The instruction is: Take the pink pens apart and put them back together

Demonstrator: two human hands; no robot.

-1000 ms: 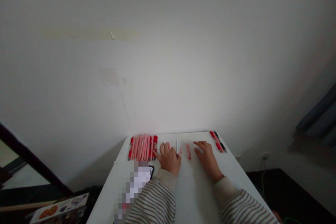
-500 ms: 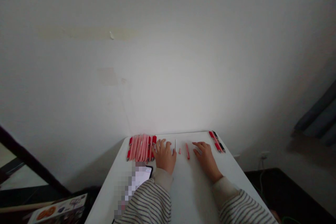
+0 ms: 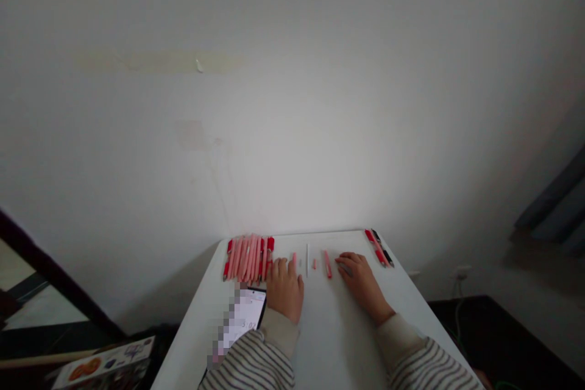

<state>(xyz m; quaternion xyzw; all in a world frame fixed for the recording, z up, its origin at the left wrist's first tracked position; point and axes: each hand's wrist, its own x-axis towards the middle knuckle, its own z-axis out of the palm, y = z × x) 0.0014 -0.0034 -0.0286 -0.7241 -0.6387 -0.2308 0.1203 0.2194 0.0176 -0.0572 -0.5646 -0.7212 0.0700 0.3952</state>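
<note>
My left hand (image 3: 285, 291) rests palm down on the white table, fingers stretched out and apart, holding nothing. Just past its fingertips lies a short pink pen part (image 3: 295, 258). A thin white pen refill (image 3: 308, 261), a tiny pink piece (image 3: 314, 264) and a pink pen barrel (image 3: 328, 264) are laid out separately between my hands. To the right of the barrel, my right hand (image 3: 360, 281) lies on the table with loosely bent fingers and no object visible in it. A row of pink and red pens (image 3: 248, 259) is bunched left of my left hand.
A phone (image 3: 249, 311), partly blurred out, lies beside my left forearm. Red and black pens (image 3: 380, 248) sit at the table's far right corner. The wall (image 3: 292, 134) stands directly behind the table (image 3: 324, 341). A printed box (image 3: 105, 365) is low at the left.
My left hand has drawn back toward me, uncovering the short pink pen part. The right hand's thumb and index finger have come closer together. The view has shifted slightly.
</note>
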